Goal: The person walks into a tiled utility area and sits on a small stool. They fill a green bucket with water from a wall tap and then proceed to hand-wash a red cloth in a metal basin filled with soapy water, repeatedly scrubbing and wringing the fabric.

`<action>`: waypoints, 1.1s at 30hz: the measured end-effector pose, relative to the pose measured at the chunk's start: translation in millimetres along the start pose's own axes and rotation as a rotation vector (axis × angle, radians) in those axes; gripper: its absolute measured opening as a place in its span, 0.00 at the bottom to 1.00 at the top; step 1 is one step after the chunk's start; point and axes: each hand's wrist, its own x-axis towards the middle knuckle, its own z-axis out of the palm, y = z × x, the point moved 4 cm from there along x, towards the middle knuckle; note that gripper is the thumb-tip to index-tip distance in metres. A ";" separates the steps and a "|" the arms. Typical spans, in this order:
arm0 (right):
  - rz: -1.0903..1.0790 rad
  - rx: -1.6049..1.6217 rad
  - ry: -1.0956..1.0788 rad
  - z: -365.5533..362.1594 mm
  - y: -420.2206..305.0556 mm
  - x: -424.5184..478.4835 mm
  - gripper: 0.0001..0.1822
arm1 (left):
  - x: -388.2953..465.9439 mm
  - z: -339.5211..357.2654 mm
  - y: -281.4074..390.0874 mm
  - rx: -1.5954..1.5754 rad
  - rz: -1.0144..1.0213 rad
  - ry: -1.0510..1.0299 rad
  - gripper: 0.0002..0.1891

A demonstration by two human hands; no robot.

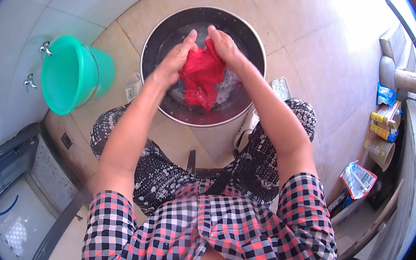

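Note:
A wet red cloth (202, 75) hangs bunched between my two hands over a round dark metal basin (247, 92) with a pale rim. My left hand (177, 59) grips its left edge, thumb pointing up. On the other side my right hand (223, 47) holds the top right of the cloth. The cloth's lower end reaches down to the water. Soapy-looking water and a pale, whitish fabric (230, 88) show in the basin behind it. Part of the basin's interior is hidden by the cloth and my forearms.
Left of the basin, a green plastic bucket (101, 66) tilts beside two wall taps (46, 48). A clear tray-like item (281, 88) lies right of the basin. Packets, bottles (383, 119) and a perforated basket (384, 154) line the right wall. A grey-framed appliance (54, 158) stands lower left.

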 end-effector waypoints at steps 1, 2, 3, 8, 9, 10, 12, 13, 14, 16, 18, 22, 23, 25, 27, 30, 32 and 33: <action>0.111 0.092 -0.139 7.2 -7.9 -9.7 0.29 | 0.5 -19.2 2.3 0.304 0.042 0.079 0.24; 0.218 0.182 -0.275 14.0 -28.7 -24.8 0.31 | -0.6 -31.3 5.2 0.611 0.085 0.156 0.25; 0.131 0.140 -0.299 12.5 -43.6 -36.4 0.31 | -5.5 -26.5 8.2 0.804 0.065 0.129 0.24; -0.097 0.060 -0.494 13.4 -58.4 -53.0 0.37 | -16.4 -8.5 22.4 1.037 0.133 -0.033 0.21; -0.074 0.155 -0.577 17.3 -57.6 -54.8 0.38 | -18.0 -12.8 26.5 0.950 0.151 -0.057 0.21; -0.100 0.185 -0.643 23.2 -52.3 -57.8 0.35 | -20.8 -11.1 32.7 0.865 0.168 -0.083 0.20; -0.038 -0.071 -0.770 27.0 -37.5 -66.5 0.31 | -27.2 -7.2 46.3 0.651 0.122 -0.142 0.18; 0.003 -0.076 -0.771 31.0 -25.5 -69.3 0.29 | -30.8 -7.6 51.0 0.439 0.128 -0.148 0.19; 0.043 -0.082 -0.770 34.6 -11.5 -70.3 0.27 | -34.1 -7.8 55.1 0.227 0.135 -0.155 0.19; 0.052 -0.023 -0.646 29.9 -4.1 -65.6 0.24 | -37.8 -8.6 56.2 0.057 0.110 -0.170 0.19; 0.112 0.213 -0.556 18.2 -11.4 -60.8 0.22 | -37.8 -11.2 47.9 -0.176 0.059 -0.140 0.17; 0.170 0.770 -0.246 -6.7 -18.4 -49.6 0.17 | -38.5 -23.7 24.0 0.001 -0.048 -0.215 0.15; 0.142 0.784 -0.189 -13.5 -10.2 -44.4 0.17 | -33.6 -21.8 13.2 0.022 -0.006 -0.187 0.18; 0.091 0.817 -0.078 -25.3 16.4 -28.5 0.18 | -23.5 -38.6 -6.7 0.418 0.094 -0.147 0.19; 0.087 0.818 -0.031 -16.5 4.7 -31.7 0.20 | -15.1 -52.8 -22.5 0.557 0.147 -0.108 0.19; -0.035 0.564 -0.103 8.6 -41.9 -52.3 0.21 | -23.4 -24.5 -11.9 -0.098 0.020 -0.025 0.16; -0.500 0.124 -0.069 43.2 -70.8 -73.2 0.18 | -20.8 -10.7 -8.6 -0.163 0.101 0.034 0.15; -0.819 -0.168 0.096 59.4 -93.8 -101.1 0.17 | -23.4 -2.2 -4.5 -0.157 0.178 0.106 0.17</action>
